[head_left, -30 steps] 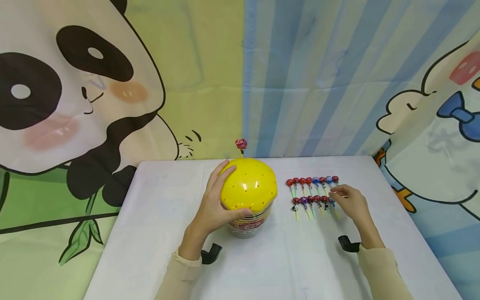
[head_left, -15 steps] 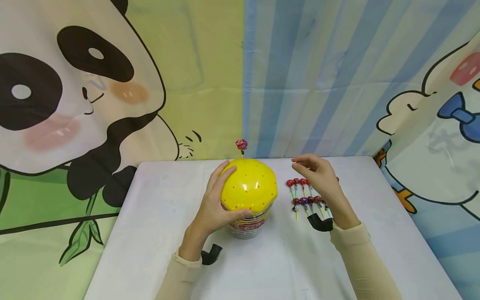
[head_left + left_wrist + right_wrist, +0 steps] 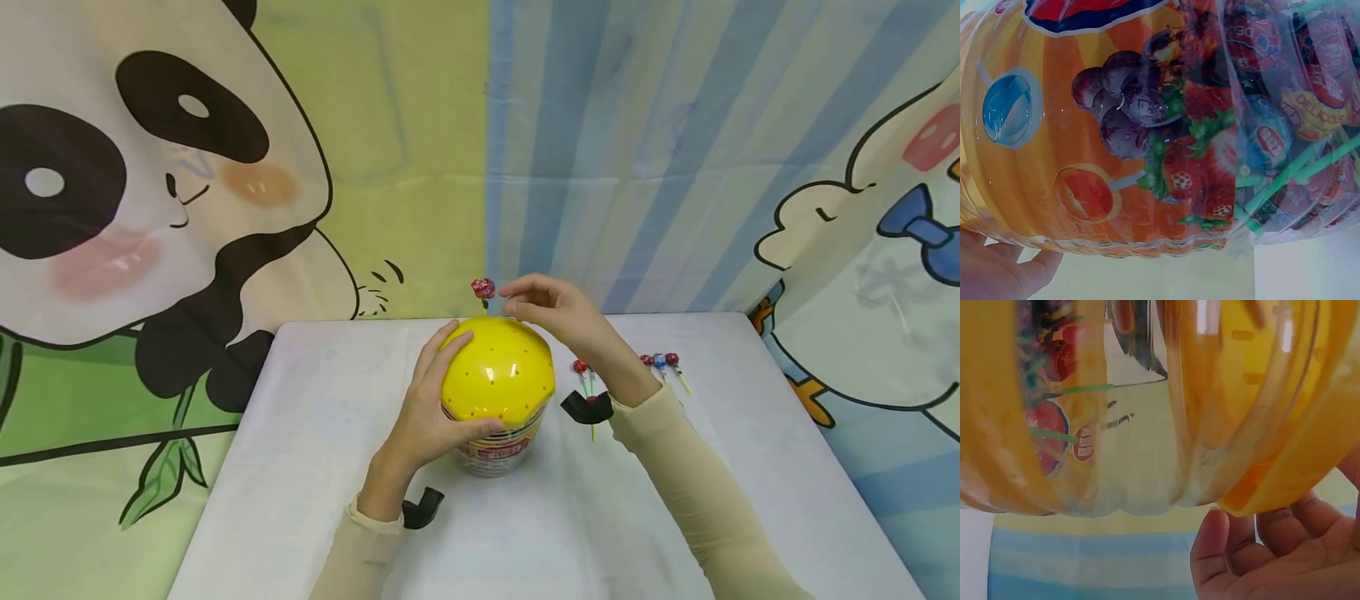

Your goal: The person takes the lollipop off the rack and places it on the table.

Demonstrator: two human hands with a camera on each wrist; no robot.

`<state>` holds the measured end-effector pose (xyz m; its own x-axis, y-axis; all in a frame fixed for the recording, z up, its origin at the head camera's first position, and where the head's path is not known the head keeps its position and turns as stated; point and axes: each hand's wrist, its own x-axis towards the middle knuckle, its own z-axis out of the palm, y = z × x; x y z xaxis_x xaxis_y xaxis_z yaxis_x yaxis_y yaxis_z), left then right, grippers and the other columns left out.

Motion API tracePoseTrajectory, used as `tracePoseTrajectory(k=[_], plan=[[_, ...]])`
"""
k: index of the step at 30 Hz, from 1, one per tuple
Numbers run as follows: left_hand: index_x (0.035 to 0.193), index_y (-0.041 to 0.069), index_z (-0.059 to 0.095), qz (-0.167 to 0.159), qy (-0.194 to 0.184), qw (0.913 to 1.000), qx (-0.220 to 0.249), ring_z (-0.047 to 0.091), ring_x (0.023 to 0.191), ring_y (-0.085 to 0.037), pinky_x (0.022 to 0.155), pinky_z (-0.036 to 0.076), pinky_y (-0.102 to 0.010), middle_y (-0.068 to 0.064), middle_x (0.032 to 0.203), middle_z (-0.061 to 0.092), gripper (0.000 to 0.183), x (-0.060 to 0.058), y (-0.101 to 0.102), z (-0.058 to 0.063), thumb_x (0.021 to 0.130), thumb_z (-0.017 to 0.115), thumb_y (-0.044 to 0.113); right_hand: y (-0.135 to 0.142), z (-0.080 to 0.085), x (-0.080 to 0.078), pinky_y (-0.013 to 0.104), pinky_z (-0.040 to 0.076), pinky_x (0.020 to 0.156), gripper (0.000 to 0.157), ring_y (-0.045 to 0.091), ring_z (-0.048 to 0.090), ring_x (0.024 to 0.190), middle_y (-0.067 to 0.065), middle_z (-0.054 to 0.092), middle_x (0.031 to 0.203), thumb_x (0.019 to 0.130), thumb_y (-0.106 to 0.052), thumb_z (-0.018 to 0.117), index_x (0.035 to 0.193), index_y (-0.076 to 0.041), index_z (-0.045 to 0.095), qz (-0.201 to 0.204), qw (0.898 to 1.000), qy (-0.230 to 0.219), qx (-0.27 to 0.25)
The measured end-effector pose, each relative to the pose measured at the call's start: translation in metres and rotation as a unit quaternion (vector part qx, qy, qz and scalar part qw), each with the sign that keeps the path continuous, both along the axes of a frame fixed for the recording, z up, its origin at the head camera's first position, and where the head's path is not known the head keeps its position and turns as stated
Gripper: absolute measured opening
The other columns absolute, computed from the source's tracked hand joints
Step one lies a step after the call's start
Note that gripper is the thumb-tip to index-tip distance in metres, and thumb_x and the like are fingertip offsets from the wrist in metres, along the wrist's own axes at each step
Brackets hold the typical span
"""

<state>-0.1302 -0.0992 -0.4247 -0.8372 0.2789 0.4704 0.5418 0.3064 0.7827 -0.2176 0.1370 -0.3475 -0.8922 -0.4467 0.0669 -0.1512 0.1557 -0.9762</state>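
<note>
A clear plastic jar with a domed yellow lid stands on the table. My left hand grips the lid's left side, thumb across its front, fingers over its top. Beyond the lid's far edge a red-wrapped lollipop sticks upright; the foot of its stick is hidden. My right hand is just right of that lollipop, fingers loosely bent and apart, with nothing seen between them. In the right wrist view its fingers lie close to the lid's rim. Wrapped lollipops show inside the jar.
Lollipops lie in two rows on the white table, right of the jar; my right forearm covers most of them. A red one and a few others still show. Printed cloth hangs behind the table.
My right hand has moved left and away from me, from the right end of the lollipop rows to beside the upright lollipop. My left hand has stayed on the lid.
</note>
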Motion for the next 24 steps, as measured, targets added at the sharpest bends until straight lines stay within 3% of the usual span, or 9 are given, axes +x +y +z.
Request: tracePoseTrajectory(k=[11,24], plan=[[0.154,0.034,0.035,0.004,0.000,1.0000,-0.002,0.035,0.139,-0.020,0.103,0.044,-0.052,0.009,0.163,0.017,0.102,0.000,0.001,0.000,0.069,0.090,0.049,-0.015,-0.002,-0.026,0.039,0.053,0.091,0.027,0.032,0.060,0.107,0.015,0.066,0.117,0.096,-0.015,0.068,0.122,-0.004,0.067,0.063,0.998,-0.014,0.007],[0.154,0.035,0.034,0.005,-0.012,0.9999,-0.002,0.036,0.138,-0.020,0.102,0.044,-0.052,0.006,0.163,0.017,0.102,0.001,0.000,0.001,0.070,0.090,0.048,-0.020,-0.008,-0.033,0.039,0.055,0.090,0.020,0.031,0.062,0.107,0.015,0.068,0.115,0.098,-0.009,0.065,0.112,0.003,0.070,0.110,0.994,0.001,-0.016]])
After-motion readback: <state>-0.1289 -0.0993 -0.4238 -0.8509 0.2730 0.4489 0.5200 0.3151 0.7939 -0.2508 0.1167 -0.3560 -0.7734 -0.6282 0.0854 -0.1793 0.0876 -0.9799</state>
